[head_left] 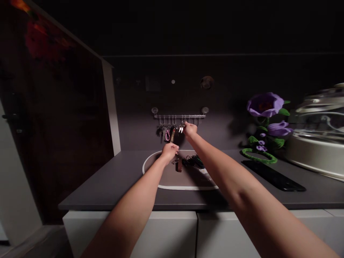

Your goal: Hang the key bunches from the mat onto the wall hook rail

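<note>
My right hand (190, 129) is raised to the wall, its fingers pinched on a small bunch of silvery keys (181, 129) just under the clear hook rail (179, 116). More keys (160, 129) hang along the left part of that rail, among them a pink carabiner-like loop (167, 135) and a strap-shaped key tag (172, 135). Lower down, my left hand (169, 152) is closed below the tag's end; what its fingers hold, if anything, I cannot make out. Under it, a brown key fob (179, 165) with a ring lies on a rounded, white-edged mat (166, 179).
A dark tangled bundle (195, 161) lies on the mat, partly behind my right forearm. To the right are a long black object (272, 175), purple crafted flowers (266, 105) and a cream domed container (317, 150). A dark door (67, 136) stands left of the grey counter (107, 186).
</note>
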